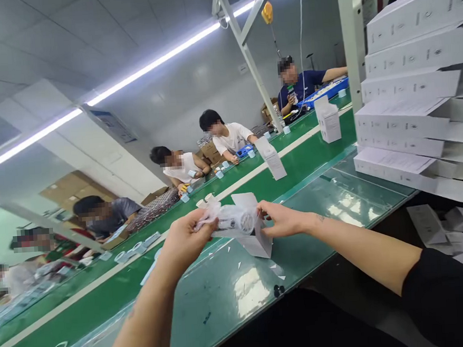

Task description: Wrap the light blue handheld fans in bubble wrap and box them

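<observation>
My left hand (pixel 189 237) is closed around a roundish item wrapped in clear plastic (pixel 238 220), with a light end that has a ring pattern facing right. The item lies sideways over the top of an open white carton (pixel 259 245), partly covering its opening. The carton stands on the glass-topped table, its flap (pixel 244 200) raised behind the item. My right hand (pixel 280 217) grips the carton's upper right edge between thumb and fingers. What exactly is inside the plastic I cannot make out.
Flattened and part-folded white cartons (pixel 402 119) are stacked at right, with more cartons (pixel 429 228) below. White boxes (pixel 274 162) stand on the green conveyor belt (pixel 302 160), beside light-blue parts (pixel 137 249). Several people sit along its far side. Paper scraps lie on the table (pixel 213 312).
</observation>
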A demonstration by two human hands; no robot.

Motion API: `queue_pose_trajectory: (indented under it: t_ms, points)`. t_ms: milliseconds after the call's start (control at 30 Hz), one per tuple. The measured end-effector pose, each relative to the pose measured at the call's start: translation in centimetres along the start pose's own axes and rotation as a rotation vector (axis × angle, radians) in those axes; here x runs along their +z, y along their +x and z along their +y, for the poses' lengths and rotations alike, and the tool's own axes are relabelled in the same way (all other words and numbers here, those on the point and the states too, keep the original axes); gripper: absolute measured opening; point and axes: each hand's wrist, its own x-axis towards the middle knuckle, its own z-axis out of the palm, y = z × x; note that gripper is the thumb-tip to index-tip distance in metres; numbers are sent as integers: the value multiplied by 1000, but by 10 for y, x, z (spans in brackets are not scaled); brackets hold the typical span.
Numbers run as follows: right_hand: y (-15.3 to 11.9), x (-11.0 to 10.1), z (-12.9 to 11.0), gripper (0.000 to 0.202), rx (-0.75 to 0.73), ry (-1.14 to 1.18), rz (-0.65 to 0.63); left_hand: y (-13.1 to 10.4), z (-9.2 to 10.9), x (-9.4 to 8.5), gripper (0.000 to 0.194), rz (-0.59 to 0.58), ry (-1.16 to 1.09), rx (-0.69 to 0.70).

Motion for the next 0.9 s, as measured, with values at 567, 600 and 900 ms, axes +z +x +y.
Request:
queue_pose_trajectory:
  t_ms: [567,600,900]
  points:
    - [12,53,36,115,85,296,-89,-1,-23,63,37,-312,692,327]
    - [12,56,36,112,116,313,-109,-7,-24,63,37,-326,712,377]
    - [135,43,48,67,111,179,-56,-19,-206,-1,23,419,294,-385]
